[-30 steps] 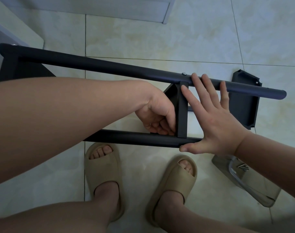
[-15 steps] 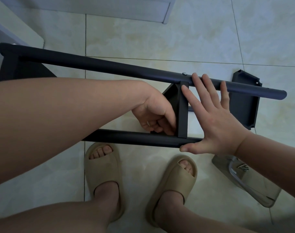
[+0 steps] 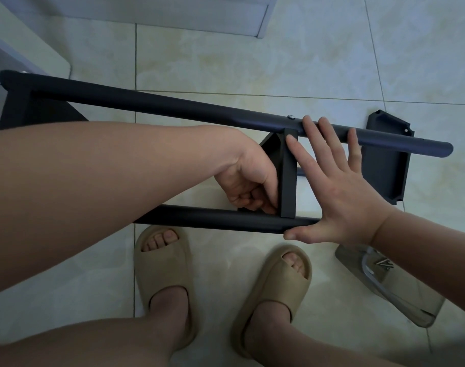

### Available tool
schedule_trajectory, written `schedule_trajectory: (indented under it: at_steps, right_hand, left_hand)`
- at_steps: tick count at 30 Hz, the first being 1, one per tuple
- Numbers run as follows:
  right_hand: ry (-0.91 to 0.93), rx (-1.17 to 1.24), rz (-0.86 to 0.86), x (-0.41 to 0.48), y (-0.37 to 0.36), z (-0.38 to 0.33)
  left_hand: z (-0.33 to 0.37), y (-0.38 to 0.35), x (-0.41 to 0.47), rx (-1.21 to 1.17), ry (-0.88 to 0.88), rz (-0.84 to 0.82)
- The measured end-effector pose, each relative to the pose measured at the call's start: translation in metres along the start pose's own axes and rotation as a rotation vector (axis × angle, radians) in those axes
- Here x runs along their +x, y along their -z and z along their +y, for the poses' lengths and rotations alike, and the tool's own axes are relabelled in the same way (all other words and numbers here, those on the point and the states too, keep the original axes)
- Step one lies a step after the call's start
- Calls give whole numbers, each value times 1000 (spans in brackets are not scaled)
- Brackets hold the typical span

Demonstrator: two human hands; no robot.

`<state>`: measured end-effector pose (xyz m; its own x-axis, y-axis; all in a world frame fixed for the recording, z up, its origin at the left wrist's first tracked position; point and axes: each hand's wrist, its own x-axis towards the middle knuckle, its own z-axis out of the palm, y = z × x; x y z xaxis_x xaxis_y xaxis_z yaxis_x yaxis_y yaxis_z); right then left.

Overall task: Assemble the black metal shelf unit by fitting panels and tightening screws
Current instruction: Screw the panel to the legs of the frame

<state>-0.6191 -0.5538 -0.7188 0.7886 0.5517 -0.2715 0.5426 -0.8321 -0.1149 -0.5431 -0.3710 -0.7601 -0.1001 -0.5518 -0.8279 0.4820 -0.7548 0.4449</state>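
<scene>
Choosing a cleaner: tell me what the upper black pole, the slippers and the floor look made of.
Upper black pole: probably metal tube, matte black coating; dull even sheen, silvery screw head set in it. Slippers: beige moulded foam or rubber, matte, seamless. Floor: glossy cream tile, marbled, with grout lines.

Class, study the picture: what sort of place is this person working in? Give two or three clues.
Probably a room at home, working on the floor: glossy cream floor tiles, soft slippers on bare feet, and a clear bag of screws lying on the tiles near the black shelf frame.
</scene>
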Motion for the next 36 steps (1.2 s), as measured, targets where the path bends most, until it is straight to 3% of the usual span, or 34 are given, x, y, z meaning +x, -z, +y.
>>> schedule_trajectory:
  at_steps: [14,27,36]
  right_hand:
    - [2,3,-1,0,0,1]
    - [-2,-1,1,0,0,0]
    - [3,6,5,0,-1,1]
  left_hand:
    - [-10,-4,-3,-59,-111,-4]
    - [-22,-13,0,-271,-273,-1]
    - [-14,-3,-1,-18,-100,11]
